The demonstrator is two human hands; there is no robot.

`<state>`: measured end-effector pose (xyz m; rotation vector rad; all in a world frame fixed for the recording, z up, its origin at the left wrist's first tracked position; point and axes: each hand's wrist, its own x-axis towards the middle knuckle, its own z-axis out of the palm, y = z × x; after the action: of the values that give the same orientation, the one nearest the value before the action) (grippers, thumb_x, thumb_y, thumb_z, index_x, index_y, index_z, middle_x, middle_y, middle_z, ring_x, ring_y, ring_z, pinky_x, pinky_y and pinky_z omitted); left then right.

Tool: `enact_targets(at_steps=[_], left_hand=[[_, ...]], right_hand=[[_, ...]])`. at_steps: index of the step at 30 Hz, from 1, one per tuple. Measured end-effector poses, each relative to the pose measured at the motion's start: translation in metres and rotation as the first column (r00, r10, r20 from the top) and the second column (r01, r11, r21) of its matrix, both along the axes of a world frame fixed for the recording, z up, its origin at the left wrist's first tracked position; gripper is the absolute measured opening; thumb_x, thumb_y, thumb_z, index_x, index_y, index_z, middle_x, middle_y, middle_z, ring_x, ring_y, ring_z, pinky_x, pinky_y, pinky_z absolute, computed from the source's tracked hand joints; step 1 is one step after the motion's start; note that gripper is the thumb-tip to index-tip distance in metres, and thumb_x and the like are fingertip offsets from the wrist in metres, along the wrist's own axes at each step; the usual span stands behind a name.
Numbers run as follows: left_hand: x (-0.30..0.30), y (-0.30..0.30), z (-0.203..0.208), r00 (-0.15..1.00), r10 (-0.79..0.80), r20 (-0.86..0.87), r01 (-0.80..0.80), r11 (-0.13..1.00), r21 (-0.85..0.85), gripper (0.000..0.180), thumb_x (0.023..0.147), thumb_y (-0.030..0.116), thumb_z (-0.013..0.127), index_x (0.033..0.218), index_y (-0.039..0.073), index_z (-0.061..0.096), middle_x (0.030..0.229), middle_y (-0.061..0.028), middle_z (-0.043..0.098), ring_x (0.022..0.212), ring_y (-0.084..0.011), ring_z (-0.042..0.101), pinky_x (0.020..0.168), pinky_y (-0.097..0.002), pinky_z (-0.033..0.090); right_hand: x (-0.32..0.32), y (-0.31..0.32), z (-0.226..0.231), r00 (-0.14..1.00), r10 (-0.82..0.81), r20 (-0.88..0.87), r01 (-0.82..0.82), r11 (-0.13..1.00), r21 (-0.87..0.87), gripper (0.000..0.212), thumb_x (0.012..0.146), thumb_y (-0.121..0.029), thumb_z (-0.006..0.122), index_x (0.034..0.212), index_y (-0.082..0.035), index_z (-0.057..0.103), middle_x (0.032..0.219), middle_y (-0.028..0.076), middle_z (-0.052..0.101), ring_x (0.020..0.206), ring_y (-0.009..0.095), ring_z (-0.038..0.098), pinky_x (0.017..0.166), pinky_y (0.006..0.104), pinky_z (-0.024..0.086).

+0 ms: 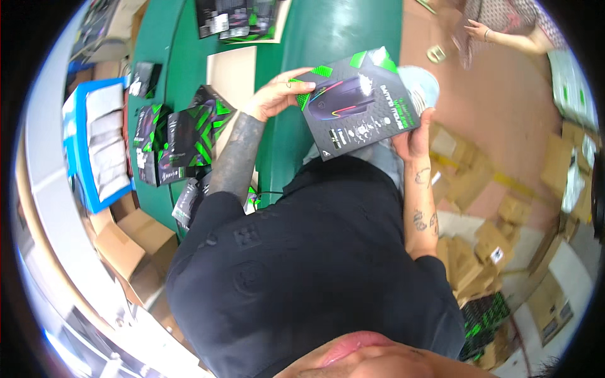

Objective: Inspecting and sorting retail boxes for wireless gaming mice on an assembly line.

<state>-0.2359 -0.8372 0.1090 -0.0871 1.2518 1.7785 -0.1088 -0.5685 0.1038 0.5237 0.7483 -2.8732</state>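
Observation:
Between both hands I hold a black and green computer mouse box [353, 104], its broad printed side with a picture of a mouse facing up at me. My left hand [280, 94] grips its left edge, thumb on top and the other fingers mostly hidden behind. At the lower right corner my right hand [416, 135] closes on the box, the thumb along its side. The box is tilted above the edge of the green table [309, 38] in front of my body. Several similar black and green boxes [189, 135] lie piled left of my left forearm.
More boxes rest on a cardboard piece [252, 34] at the table's far end. A blue tray [79, 138] and an open carton [135, 242] are at the left. Brown cartons [463, 170] cover floor at the right. Another person's arm [513, 41] shows at the far right.

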Motion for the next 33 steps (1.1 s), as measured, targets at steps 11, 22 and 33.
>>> enact_targets(at_steps=[11, 22, 33], left_hand=[[0.095, -0.063, -0.092, 0.531, 0.834, 0.151, -0.836, 0.544, -0.065, 0.052, 0.083, 0.030, 0.056, 0.123, 0.004, 0.036, 0.123, -0.0136, 0.046, 0.109, -0.0254, 0.048, 0.092, -0.0368, 0.037], [-0.164, -0.064, -0.121, 0.320, 0.947, -0.033, -0.941, 0.313, -0.129, 0.080, 0.069, 0.059, 0.063, 0.123, 0.007, 0.036, 0.117, -0.0165, 0.042, 0.100, -0.0260, 0.048, 0.085, -0.0370, 0.044], [-0.228, -0.101, -0.126, 0.346, 0.936, 0.055, -0.924, 0.351, -0.151, 0.047, 0.064, 0.061, 0.062, 0.096, 0.027, 0.054, 0.089, 0.0040, 0.052, 0.079, -0.0189, 0.044, 0.064, -0.0397, 0.036]], right_hand=[[-0.015, -0.006, -0.036, 0.963, 0.181, 0.198, -0.231, 0.935, 0.269, 0.042, 0.092, -0.031, 0.039, 0.121, 0.000, 0.040, 0.108, 0.016, 0.054, 0.095, 0.022, 0.057, 0.076, 0.0314, 0.050], [-0.001, -0.005, -0.035, 0.975, 0.168, 0.146, -0.206, 0.933, 0.297, 0.033, 0.092, -0.020, 0.043, 0.118, 0.000, 0.042, 0.106, 0.015, 0.055, 0.091, 0.020, 0.059, 0.077, 0.0299, 0.050], [-0.003, -0.006, -0.040, 0.974, 0.175, 0.143, -0.206, 0.948, 0.243, 0.030, 0.091, -0.019, 0.045, 0.116, -0.002, 0.045, 0.106, 0.013, 0.055, 0.089, 0.019, 0.059, 0.075, 0.0287, 0.050]])
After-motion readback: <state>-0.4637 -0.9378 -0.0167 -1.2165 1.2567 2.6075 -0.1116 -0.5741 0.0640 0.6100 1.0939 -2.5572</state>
